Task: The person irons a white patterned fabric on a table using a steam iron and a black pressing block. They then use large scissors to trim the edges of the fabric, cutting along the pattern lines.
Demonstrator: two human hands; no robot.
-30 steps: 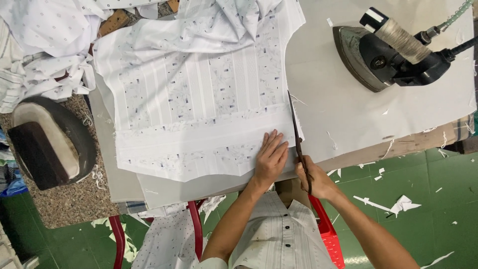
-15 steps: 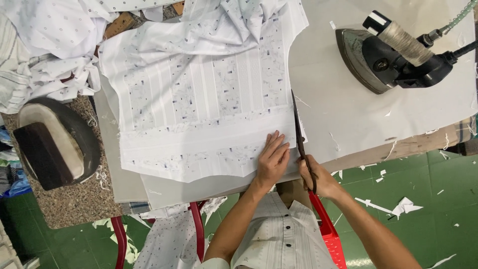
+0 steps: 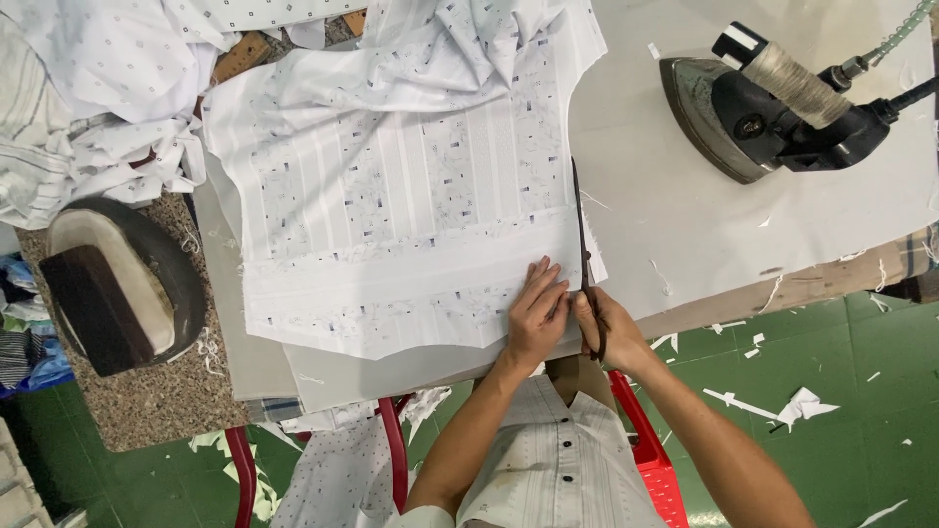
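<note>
A white printed fabric piece (image 3: 391,205) lies flat on the padded ironing table (image 3: 685,215). My left hand (image 3: 536,311) presses flat on the fabric's near right corner. My right hand (image 3: 602,328) grips long dark scissors (image 3: 583,244), whose blades run along the fabric's right edge, pointing away from me. The hands touch each other at the table's near edge.
A black steam iron (image 3: 763,108) stands at the far right of the table. A rounded pressing block (image 3: 112,284) rests on a speckled surface at left. Piled white cloth (image 3: 88,98) lies far left. Red chair frame and paper scraps are on the green floor (image 3: 841,391).
The view shifted slightly; the scissors blades have closed along the fabric's right edge. Both hands stay at the near right corner.
</note>
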